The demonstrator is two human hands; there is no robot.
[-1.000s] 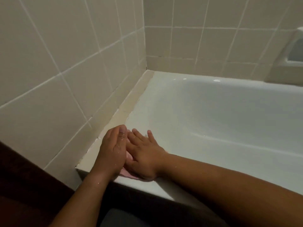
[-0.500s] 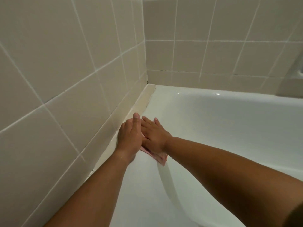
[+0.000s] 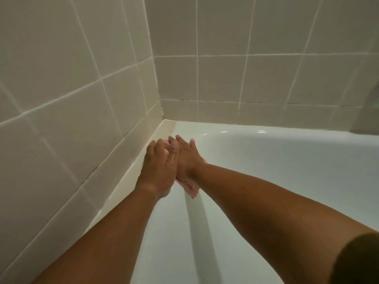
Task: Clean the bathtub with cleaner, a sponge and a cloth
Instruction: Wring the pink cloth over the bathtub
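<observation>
We are at the wiping step: our left hand (image 3: 160, 167) and right hand (image 3: 187, 158) lie together, the left partly over the right, fingers straight and pressed flat on the pink cloth (image 3: 191, 186). The cloth sits on the rim (image 3: 174, 222) of the bathtub (image 3: 266, 171), just beside the left tiled wall (image 3: 71, 99) and near the corner (image 3: 164, 120). Only the cloth's near edge shows from under our palms. No sponge or cleaner is in view. The next move, we judge, calls for a firm push along the rim into the corner. Room is tight on the left, where wall meets rim. On the right the rim rolls off into the basin, where the cloth could slip, though the basin gives open room.
</observation>
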